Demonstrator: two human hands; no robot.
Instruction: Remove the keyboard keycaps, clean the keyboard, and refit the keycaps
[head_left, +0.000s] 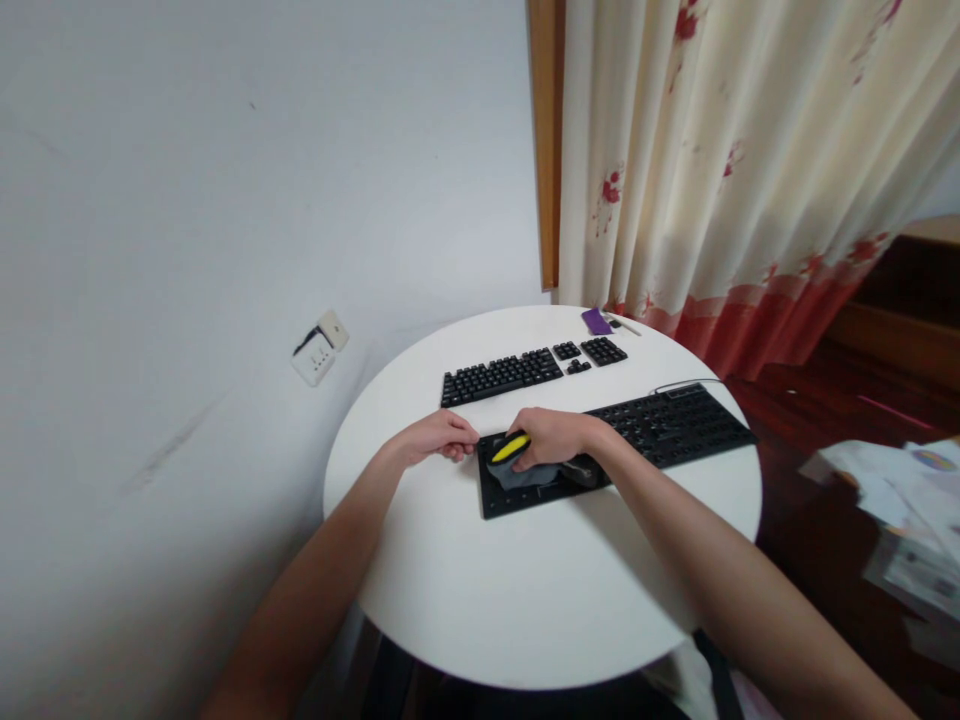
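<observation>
A black keyboard (660,425) lies across the near part of a round white table (540,590). My right hand (555,438) rests on the keyboard's left end, closed on a yellow tool (511,448) with a grey cloth (525,474) under it. My left hand (439,437) sits just beyond the keyboard's left edge with its fingers curled against it. A second black keyboard (501,376) lies farther back on the table.
A purple item (597,321) and a thin stick (624,324) lie at the table's far edge. A floral curtain (735,170) hangs behind. A wall socket (319,350) is at the left. Papers (900,520) lie at the right.
</observation>
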